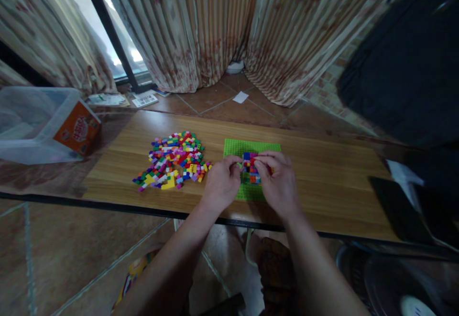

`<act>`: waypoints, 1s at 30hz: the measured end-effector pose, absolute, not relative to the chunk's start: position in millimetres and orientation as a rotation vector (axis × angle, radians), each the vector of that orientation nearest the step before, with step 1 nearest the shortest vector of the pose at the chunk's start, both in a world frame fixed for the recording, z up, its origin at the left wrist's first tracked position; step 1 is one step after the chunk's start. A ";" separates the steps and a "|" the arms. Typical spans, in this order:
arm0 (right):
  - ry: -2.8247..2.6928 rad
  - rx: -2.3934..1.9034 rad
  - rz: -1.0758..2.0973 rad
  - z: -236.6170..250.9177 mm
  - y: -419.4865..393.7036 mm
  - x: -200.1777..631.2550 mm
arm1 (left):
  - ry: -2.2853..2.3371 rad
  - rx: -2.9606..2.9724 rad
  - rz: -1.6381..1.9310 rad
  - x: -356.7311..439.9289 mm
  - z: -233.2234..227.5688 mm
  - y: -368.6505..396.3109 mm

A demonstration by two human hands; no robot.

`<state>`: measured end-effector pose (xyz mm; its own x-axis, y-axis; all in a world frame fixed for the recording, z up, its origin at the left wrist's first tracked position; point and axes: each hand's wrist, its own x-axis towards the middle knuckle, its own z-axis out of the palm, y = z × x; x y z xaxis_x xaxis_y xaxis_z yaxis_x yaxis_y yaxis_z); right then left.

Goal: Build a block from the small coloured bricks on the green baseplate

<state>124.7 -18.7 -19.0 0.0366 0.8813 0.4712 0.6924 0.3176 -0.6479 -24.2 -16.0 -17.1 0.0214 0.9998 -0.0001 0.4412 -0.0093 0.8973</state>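
Note:
A green studded baseplate (252,145) lies on the wooden table, carrying a low block of multicoloured toy bricks (252,175). At the block's left side is my left hand (223,182), its thumb and forefinger curled close together. Whether a small piece sits between those fingertips I cannot make out. My right hand (281,182) reaches over the block's right side and pinches a small red brick (254,160) at its top. My right fingers hide part of the block. Left of my hands spreads a loose pile of small bricks (172,158) in many colours.
The wooden table (333,182) runs across the view. At far left stands a clear plastic bin (36,141) with an orange label. A dark flat object (390,206) lies at the table's right end. Striped curtains (215,29) hang behind, and a white paper (240,97) lies on the floor.

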 end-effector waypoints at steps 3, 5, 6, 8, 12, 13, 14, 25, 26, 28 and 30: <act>-1.760 -1.446 0.252 -18.7 -20.8 120.0 | 1.542 1.562 0.893 -24.3 -12.7 -17.2; -1.761 -1.468 0.224 -19.7 -21.5 116.6 | 1.553 1.590 0.850 -25.0 -11.0 -18.1; -1.757 -1.483 0.207 -20.4 -21.8 115.1 | 1.556 1.604 0.829 -25.5 -10.4 -18.5; -1.749 -1.517 0.172 -22.0 -22.3 112.2 | 1.564 1.621 0.792 -26.4 -9.6 -18.9; -1.753 -1.596 0.105 -24.3 -24.1 108.2 | 1.584 1.615 0.741 -27.0 -10.7 -19.1; -1.757 -1.617 0.094 -24.5 -24.7 107.4 | 1.577 1.615 0.741 -26.8 -11.3 -19.3; -1.757 -1.637 0.084 -24.7 -25.3 106.6 | 1.564 1.619 0.745 -26.5 -11.8 -19.5; -1.714 -1.653 0.166 -23.4 -23.8 116.1 | 1.519 1.643 0.714 -24.9 -9.5 -21.0; -1.694 -1.644 0.192 -23.2 -23.2 118.5 | 1.517 1.642 0.714 -24.9 -9.1 -21.4; -1.656 -1.633 0.226 -23.2 -22.2 122.7 | 1.511 1.638 0.711 -24.6 -8.4 -22.1; -1.633 -1.621 0.247 -23.5 -21.5 124.9 | 1.507 1.638 0.708 -24.5 -7.8 -22.7</act>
